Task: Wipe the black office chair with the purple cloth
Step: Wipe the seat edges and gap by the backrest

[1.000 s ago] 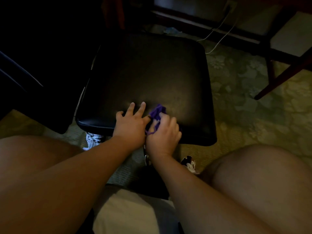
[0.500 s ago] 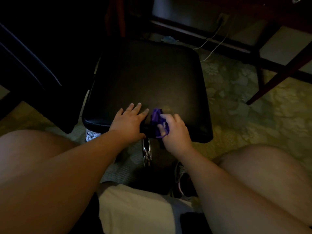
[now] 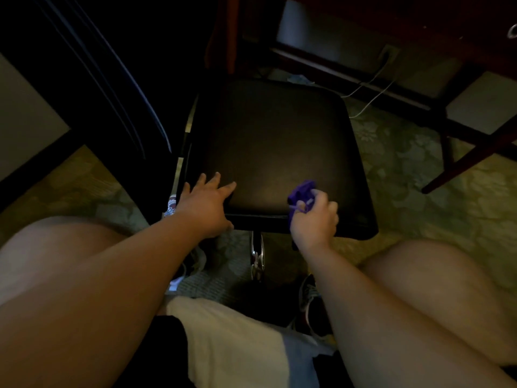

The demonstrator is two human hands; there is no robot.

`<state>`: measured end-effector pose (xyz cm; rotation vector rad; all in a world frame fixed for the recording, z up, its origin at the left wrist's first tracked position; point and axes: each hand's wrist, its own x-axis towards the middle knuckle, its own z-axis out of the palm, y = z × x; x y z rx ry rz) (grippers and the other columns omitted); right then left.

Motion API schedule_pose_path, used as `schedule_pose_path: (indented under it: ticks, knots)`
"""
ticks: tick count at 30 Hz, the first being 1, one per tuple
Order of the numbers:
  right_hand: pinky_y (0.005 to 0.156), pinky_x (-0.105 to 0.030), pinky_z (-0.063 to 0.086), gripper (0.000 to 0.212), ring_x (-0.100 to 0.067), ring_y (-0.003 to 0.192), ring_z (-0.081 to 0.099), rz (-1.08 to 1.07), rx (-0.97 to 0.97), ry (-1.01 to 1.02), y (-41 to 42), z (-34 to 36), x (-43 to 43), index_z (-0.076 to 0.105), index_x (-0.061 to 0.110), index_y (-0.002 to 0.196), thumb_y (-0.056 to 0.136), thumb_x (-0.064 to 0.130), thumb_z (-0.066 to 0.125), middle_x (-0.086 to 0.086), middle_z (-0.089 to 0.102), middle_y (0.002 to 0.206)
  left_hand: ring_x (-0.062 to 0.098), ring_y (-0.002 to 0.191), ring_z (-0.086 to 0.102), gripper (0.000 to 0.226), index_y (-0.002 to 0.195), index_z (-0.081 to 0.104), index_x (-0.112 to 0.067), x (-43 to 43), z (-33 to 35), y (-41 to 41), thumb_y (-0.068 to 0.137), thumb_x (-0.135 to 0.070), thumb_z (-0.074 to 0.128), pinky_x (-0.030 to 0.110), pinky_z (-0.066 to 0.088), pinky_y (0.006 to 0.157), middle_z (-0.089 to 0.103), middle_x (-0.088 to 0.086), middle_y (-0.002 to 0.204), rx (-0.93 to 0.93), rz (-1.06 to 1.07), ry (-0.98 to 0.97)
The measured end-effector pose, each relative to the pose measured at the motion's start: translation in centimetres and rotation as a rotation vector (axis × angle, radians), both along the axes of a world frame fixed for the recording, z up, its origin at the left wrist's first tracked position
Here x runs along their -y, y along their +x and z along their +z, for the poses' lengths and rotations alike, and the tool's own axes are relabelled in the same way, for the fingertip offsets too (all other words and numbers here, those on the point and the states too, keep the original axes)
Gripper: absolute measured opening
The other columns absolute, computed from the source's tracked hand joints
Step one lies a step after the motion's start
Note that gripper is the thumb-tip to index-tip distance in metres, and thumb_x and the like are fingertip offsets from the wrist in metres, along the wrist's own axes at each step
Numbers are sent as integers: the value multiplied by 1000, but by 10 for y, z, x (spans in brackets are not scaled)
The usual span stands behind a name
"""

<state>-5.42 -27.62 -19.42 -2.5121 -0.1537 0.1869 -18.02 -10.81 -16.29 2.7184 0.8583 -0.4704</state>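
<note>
Purple cloth point(image 3: 302, 191) down at the front edge of the black office chair point(image 3: 274, 141)!
It sat bunched near the right front corner, the right hand point(image 3: 314, 219) with its grip curled tight round it. The left hand point(image 3: 205, 204) lay flat, fingers spread, steadying. Most of the surface was left to wipe, I'd judge.

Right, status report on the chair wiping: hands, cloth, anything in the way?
Left hand flat on black chair seat, near-left edge. Right hand grips purple cloth at near-right edge. Nothing on seat in the way.
</note>
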Motion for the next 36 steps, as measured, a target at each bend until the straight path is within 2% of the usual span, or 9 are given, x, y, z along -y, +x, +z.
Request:
schedule_pose_path:
  ticks: [5,11,14,20,24,27,30,33,36]
  knots:
    - [96,-40,38,40,-23,114,46,317,156,-118,-49,-12,-40,44,33,137,98,37,53,-4,44,126,33,151,-6,100,157,5,-39,-3,-3,2,82,-47,72,56,2,120,-6,2,166,-96,-4,21]
    - [96,-41,36,65,-25,113,43,683,156,-174,-59,-16,-44,38,32,147,88,29,64,-3,42,124,36,150,-4,101,157,1,-36,-17,4,7,83,-50,68,60,3,119,-8,6,165,-206,-94,100]
    - [97,-40,42,61,-22,111,46,790,165,-171,-51,-10,-40,38,34,147,91,29,61,-2,43,122,33,151,-7,104,157,1,-38,-26,6,3,81,-54,69,63,-1,117,-10,4,165,-186,-80,36]
    - [91,-36,49,42,-18,109,50,629,179,-155,-50,-5,-22,47,35,139,98,32,54,0,48,118,28,151,-10,103,156,4,-41,-24,-2,-17,81,-45,74,60,-4,117,-10,0,165,-61,-3,-52]
    - [92,-41,52,40,-18,113,49,561,95,-145,-51,-3,-19,47,37,138,98,32,55,1,46,121,28,151,-7,105,157,5,-40,-31,2,-37,80,-45,76,57,3,119,-7,-2,165,-62,35,-53]
    - [90,-41,53,41,-20,112,49,520,81,-115,-56,-2,-21,49,35,136,97,28,58,1,45,120,27,148,20,100,156,18,-37,-39,9,-54,78,-42,80,47,27,115,15,-1,164,26,182,-161]
    - [91,-40,52,44,-22,112,49,477,97,-113,-61,-2,-25,50,31,137,94,24,60,-2,46,121,21,117,59,73,142,50,-26,-49,15,-71,77,-39,82,28,49,88,55,1,139,90,387,-268]
    - [93,-38,50,48,-22,112,49,448,127,-131,-65,-3,-31,50,30,136,91,19,63,-4,47,123,22,112,62,62,133,59,-14,-60,26,-86,83,-48,73,31,51,87,63,5,127,-70,445,-164]
    - [92,-37,50,47,-21,111,49,453,163,-147,-67,-4,-35,50,30,135,91,19,63,-4,47,122,27,117,60,63,134,57,-8,-74,33,-95,85,-44,74,35,52,94,61,10,130,-38,606,-226]
